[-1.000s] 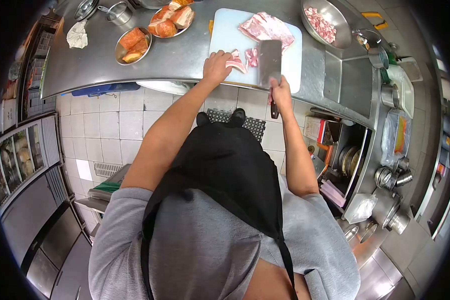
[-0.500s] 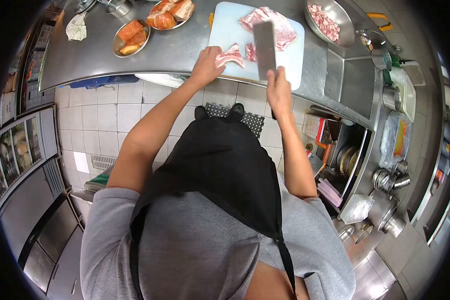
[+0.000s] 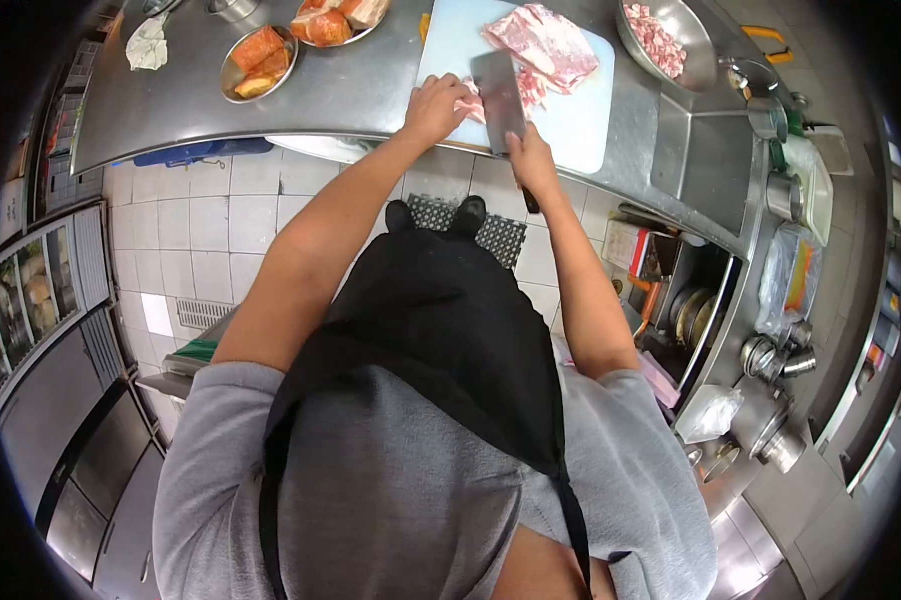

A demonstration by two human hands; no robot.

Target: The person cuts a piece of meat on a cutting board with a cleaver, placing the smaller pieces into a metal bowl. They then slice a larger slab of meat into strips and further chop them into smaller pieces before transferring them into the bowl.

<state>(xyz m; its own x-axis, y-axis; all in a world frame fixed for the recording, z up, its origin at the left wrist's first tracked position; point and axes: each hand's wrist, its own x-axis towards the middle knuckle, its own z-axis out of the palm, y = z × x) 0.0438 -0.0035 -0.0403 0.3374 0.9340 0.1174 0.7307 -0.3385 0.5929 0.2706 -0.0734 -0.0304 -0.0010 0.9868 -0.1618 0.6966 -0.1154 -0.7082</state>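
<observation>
My right hand (image 3: 530, 160) grips the handle of a cleaver (image 3: 498, 88) whose blade rests down on a strip of raw pork (image 3: 467, 104) on the white cutting board (image 3: 580, 125). My left hand (image 3: 435, 105) presses on the left end of that strip. Cut pieces (image 3: 532, 90) lie just right of the blade. A larger slab of pork (image 3: 545, 42) lies at the far side of the board.
A steel bowl of diced meat (image 3: 660, 40) stands right of the board, beside a sink (image 3: 705, 160). Two dishes of orange chunks (image 3: 258, 60) and a crumpled cloth (image 3: 148, 45) sit on the steel counter's left. Pots and lids crowd the right shelf (image 3: 775, 360).
The cleaver was raised half a second ago and has come down to the left onto the strip. My left hand stayed on the meat.
</observation>
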